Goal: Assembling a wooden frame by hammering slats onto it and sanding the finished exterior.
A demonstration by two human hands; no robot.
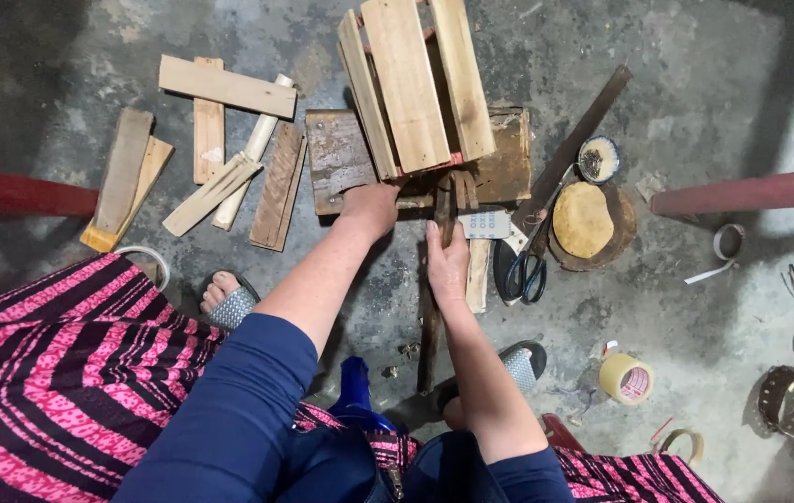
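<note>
- While I sit on a low blue stool (pixel 356 396) over a grey concrete floor (pixel 695 140), both my bare hands work at a small crate of pale wooden slats (pixel 413 84).
- My left hand (pixel 371 207) has its grip pressed down, fingers curled, on the front edge of a dark weathered board (pixel 336 158) that lies under the crate. It steadies the board but does not appear to clasp it.
- My right hand (pixel 447 265) has its grip wrapped shut around a long dark strip of wood (pixel 430 326), which runs from the crate's near edge back toward my feet.
- Just right of that grip lie a small grey keypad device (pixel 485 224), black-handled scissors (pixel 524 275) and a round wooden disc with a yellowish pad (pixel 585 222) on it.
- Farther right sit a little bowl of small dark pieces (pixel 598 158) and a roll of clear tape (pixel 627 378).
- Well left of my left grip, loose offcut planks (pixel 220 140) are scattered on the floor.
- To do this well, I judge the left hand should bear down firmly so the board cannot slide, while the right keeps the strip square to the crate and clear of the fingers.
</note>
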